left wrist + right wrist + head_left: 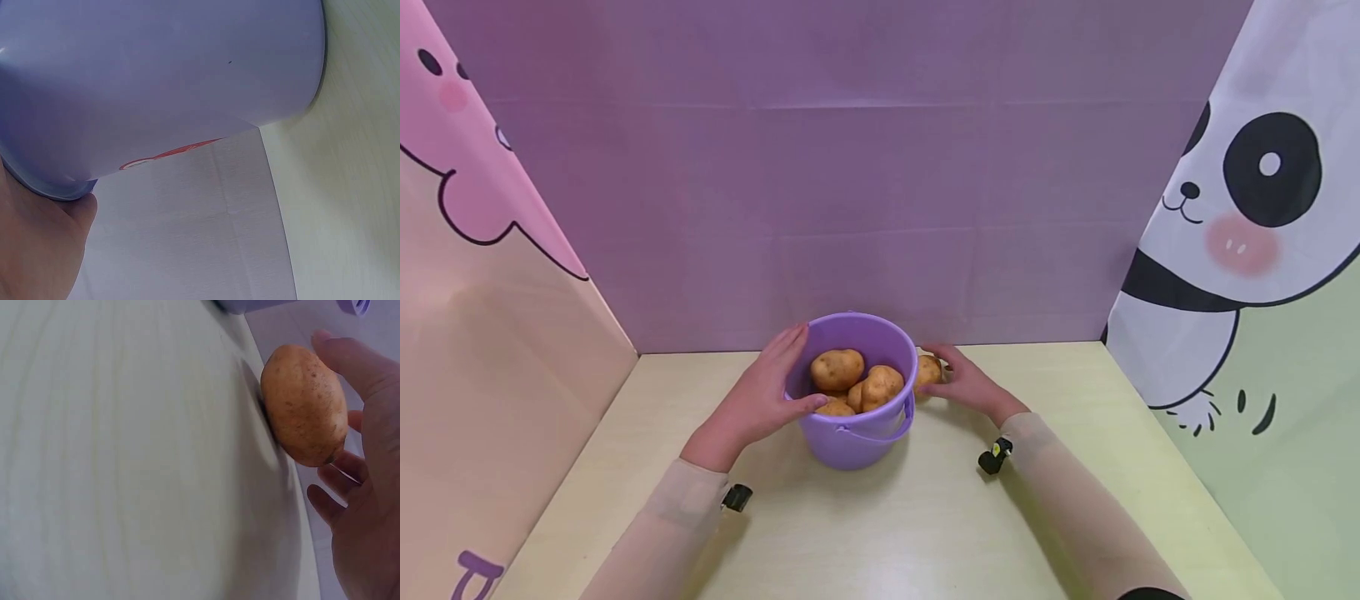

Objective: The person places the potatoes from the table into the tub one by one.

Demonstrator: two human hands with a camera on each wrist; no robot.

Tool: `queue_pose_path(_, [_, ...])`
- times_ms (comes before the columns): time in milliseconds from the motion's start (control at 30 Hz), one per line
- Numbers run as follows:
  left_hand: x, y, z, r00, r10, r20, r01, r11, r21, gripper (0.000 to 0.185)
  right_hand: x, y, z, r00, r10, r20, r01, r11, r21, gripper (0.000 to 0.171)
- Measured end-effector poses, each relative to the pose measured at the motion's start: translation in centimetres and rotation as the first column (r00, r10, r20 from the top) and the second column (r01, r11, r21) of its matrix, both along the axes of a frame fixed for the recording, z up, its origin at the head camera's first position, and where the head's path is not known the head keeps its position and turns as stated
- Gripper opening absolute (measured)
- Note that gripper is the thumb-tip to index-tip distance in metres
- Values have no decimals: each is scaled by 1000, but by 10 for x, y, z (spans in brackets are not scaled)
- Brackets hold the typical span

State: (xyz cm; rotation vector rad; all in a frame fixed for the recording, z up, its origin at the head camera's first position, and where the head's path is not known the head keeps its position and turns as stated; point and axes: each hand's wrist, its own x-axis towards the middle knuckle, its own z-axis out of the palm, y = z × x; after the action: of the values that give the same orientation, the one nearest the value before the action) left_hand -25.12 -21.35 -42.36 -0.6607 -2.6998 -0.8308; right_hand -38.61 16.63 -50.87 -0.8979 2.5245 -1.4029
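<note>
A purple bucket (846, 442) stands upright on the table with several potatoes (837, 369) inside. My left hand (760, 398) holds its rim on the left side, the thumb reaching over the front edge. In the left wrist view, the bucket wall (162, 75) fills much of the picture, with a fingertip bent at the rim. Just right of the bucket, my right hand (972, 386) grips a single potato (304, 403) low over the tabletop. The thumb lies against one end and the fingers curl behind it, partly hidden. Whether that potato touches the table I cannot tell.
The pale wooden table (925, 525) ends at a purple back wall (865, 183) close behind the bucket. Side panels rise at left and right, the right one with a panda picture (1247, 192). The bucket's handle (880, 437) hangs down on its front right side.
</note>
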Motion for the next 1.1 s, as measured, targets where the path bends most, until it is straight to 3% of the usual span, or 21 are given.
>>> queue_pose_path(367, [0,0,1,1000,3,3,-3,1000,-3,110,-9,-4,-14,998,43,37,-41,998,-49,90])
queue_pose_path(833, [2,0,2,1000,13,14,-13,1000,-13,111,-11,-9,-19,1000,-1,-24,0,1000,-19,82])
queue_pose_path(1100, [2,0,3,1000,15,23,-14,1000,-10,112,-10,-8,-20,999,-42,-8,42,999,-7,78])
